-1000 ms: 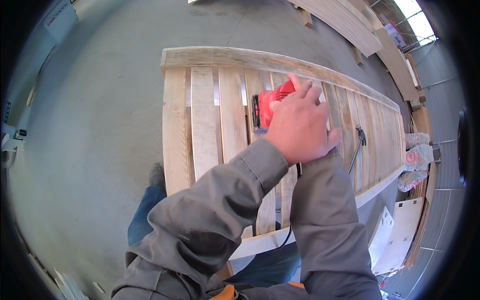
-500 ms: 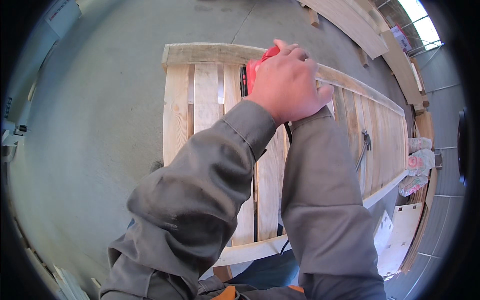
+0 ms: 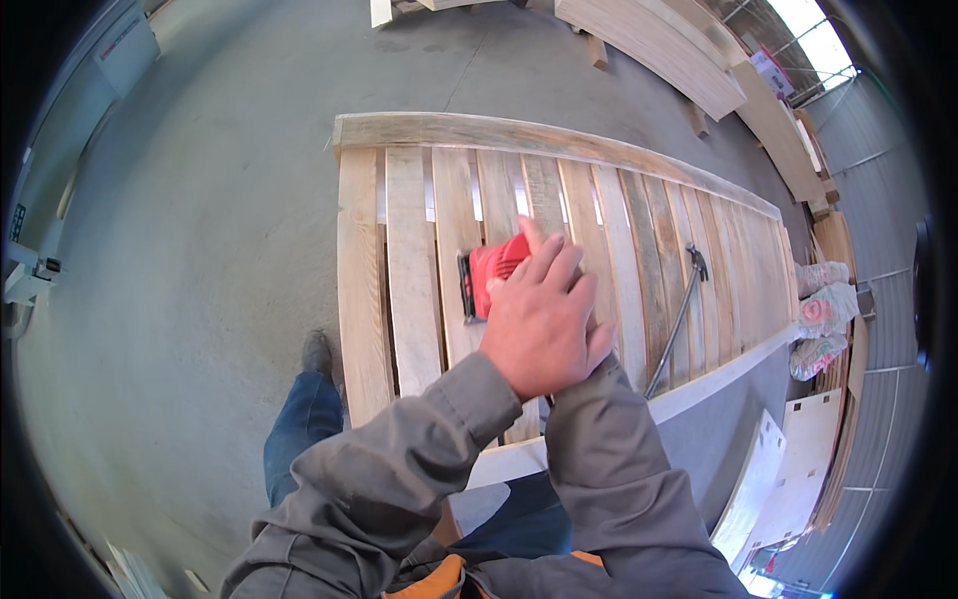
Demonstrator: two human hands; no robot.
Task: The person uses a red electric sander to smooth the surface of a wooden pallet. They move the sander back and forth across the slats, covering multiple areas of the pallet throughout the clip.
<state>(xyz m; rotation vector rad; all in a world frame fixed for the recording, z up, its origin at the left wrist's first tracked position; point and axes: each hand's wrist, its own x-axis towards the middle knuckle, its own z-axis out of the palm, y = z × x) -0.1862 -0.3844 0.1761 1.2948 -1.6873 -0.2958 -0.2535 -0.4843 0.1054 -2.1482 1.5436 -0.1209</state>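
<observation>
A red power sander (image 3: 491, 272) with a black base lies flat on the slats of a wooden panel (image 3: 399, 130), left of its middle. My left hand (image 3: 544, 317) presses over the sander's rear part, its fingers curled and its thumb to the right. From the right, my right forearm (image 3: 607, 419) runs in under the left hand. My right hand is mostly hidden there, closed round the back of the sander. A claw hammer (image 3: 677, 324) rests across the slats to the right of both hands.
The framed panel stands raised above a grey concrete floor (image 3: 220, 230). Long boards (image 3: 659, 60) are stacked at the far right. Bagged goods (image 3: 826, 309) sit beyond the panel's right end, and pale sheets (image 3: 798, 464) lean near the wall. My boot (image 3: 316, 351) is left of the panel.
Both hands have drawn the sander back from the far rail toward me, onto the middle of the slats. My view has shifted, and more of the panel and the hammer shows.
</observation>
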